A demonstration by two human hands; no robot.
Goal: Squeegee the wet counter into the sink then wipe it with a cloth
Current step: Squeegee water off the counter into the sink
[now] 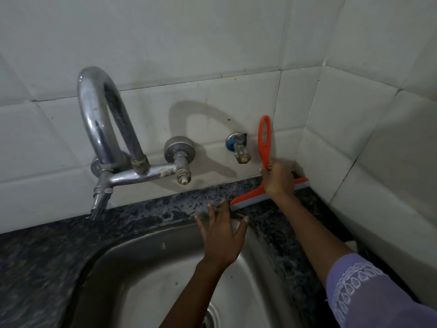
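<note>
Your right hand (279, 178) has its grip closed around the lower part of the orange squeegee (264, 147) handle, just above the blade bar. The handle's looped end stands up against the tiled wall (212, 43), and the blade (255, 202) lies tilted along the dark speckled tabletop (165, 207), in the strip between the wall and the sink (146, 268), close to the corner. The blade runs out on both sides of your grip, its left end reaching almost to the fingertips of your other hand.

Your right arm stretches forward and up from the lower right, over the tabletop's right strip, with a lilac embroidered sleeve (359, 292) covering the upper part. Your left hand (222, 240) is spread flat and open, holding nothing, fingers fanned over the sink's back rim with the tips at the tabletop's edge; its forearm comes up across the basin.

You have one squeegee, one sink and two hands in view. On the wall there is one curved tap (104, 129) with a crossbar, and one small separate valve (238, 147) just left of the squeegee handle. The tabletop looks wet and glossy near the blade.
</note>
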